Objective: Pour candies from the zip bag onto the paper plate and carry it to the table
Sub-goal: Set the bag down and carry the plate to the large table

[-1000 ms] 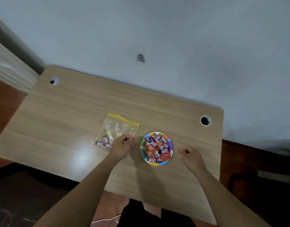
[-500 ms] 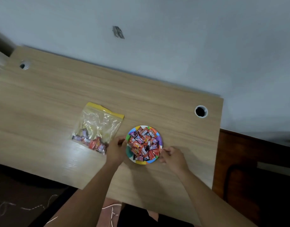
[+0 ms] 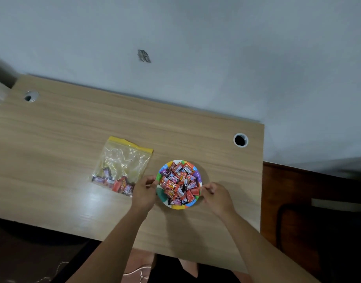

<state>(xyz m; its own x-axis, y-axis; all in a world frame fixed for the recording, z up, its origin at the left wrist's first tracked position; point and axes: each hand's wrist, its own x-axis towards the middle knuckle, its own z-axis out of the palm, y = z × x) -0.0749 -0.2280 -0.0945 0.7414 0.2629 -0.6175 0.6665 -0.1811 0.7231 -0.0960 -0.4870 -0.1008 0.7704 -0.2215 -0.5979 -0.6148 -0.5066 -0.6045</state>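
A small round paper plate (image 3: 179, 205) with a rim of bright multicoloured segments sits flat on the light wooden desk (image 3: 73, 127), toward its near edge and right of centre. It is heaped with wrapped candies (image 3: 179, 183), mostly red and orange with some purple and white wrappers. Just left of the plate lies a clear plastic zip bag (image 3: 122, 160) with a yellow seal strip, flat on the desk, the seal end pointing toward the far edge. A few candies remain bunched at its near end.
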